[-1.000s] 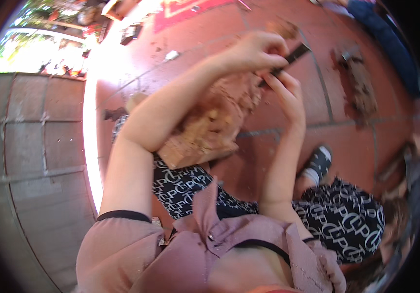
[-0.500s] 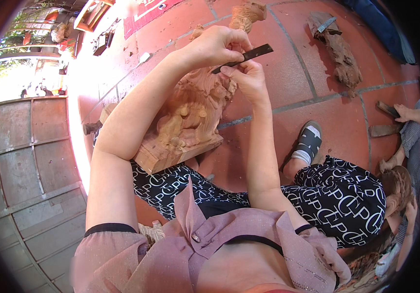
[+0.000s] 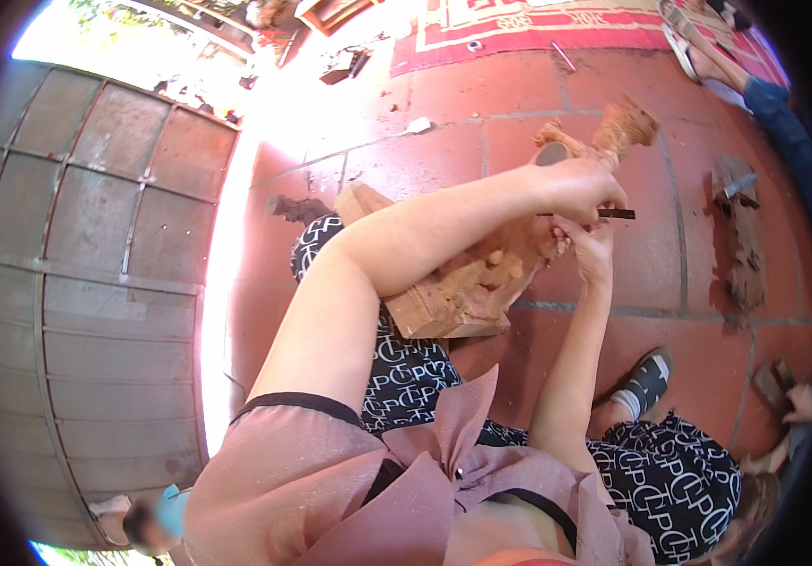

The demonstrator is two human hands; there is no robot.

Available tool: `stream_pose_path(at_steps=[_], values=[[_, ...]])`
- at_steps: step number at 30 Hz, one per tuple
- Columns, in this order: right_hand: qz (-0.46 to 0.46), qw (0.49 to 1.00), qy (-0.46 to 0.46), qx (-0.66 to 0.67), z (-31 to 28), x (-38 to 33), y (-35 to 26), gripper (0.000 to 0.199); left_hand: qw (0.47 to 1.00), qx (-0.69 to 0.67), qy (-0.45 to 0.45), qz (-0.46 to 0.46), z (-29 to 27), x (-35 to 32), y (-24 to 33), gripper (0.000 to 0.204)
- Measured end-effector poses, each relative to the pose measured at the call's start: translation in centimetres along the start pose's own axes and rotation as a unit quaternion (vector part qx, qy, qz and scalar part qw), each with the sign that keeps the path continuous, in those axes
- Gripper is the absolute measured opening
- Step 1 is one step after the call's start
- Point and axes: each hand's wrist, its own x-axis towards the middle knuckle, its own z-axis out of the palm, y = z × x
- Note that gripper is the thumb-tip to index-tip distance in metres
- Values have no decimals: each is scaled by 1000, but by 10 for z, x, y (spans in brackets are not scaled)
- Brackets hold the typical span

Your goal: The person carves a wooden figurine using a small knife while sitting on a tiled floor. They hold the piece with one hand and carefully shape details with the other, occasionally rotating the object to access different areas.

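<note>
A carved piece of reddish-brown wood (image 3: 495,269) lies slantwise before me. Its squared base block (image 3: 458,321) is close to my patterned trousers; its knobby far end (image 3: 625,130) points away to the right. My left hand (image 3: 583,189) is closed on a thin, dark flat strip (image 3: 617,214), whose right end sticks out past the fingers. Just nearer to me, my right hand (image 3: 591,247) pinches the same strip from below. Both hands are over the carving's upper part and hide much of it. The strip's contact with the wood is hidden.
A dark carved wood piece (image 3: 744,245) lies on the tiled floor at right. Beyond it is another person's hand (image 3: 805,404) beside a block-like tool (image 3: 770,385). A red patterned rug (image 3: 519,38) and another person's legs (image 3: 708,71) are far off. A metal gate (image 3: 94,226) stands left.
My view has swung left, so the carving and hands appear farther right. The strip has turned from slanted to nearly level and is more covered by my hands. Both hands keep hold of it.
</note>
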Motion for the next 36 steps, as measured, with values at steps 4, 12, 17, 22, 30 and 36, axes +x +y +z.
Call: stream_pose_path(at_steps=[4,12,17,22,30,36], values=[[-115,988,83,68,7,7,16,11,995,69,68,-21,-1,3,9,37],[-66,998,3,-10,0,3,6,9,997,59,45,-36,3,0,16,40],[-146,975,149,-74,-4,5,10,23,995,81,62,-19,6,7,23,42],[-11,998,62,-31,-6,6,13,35,996,65,52,-26,10,-3,17,42],[38,998,35,19,-7,2,7,27,994,87,70,-3,12,3,19,37],[-252,940,182,-144,-7,12,33,41,997,57,51,6,11,8,30,39]])
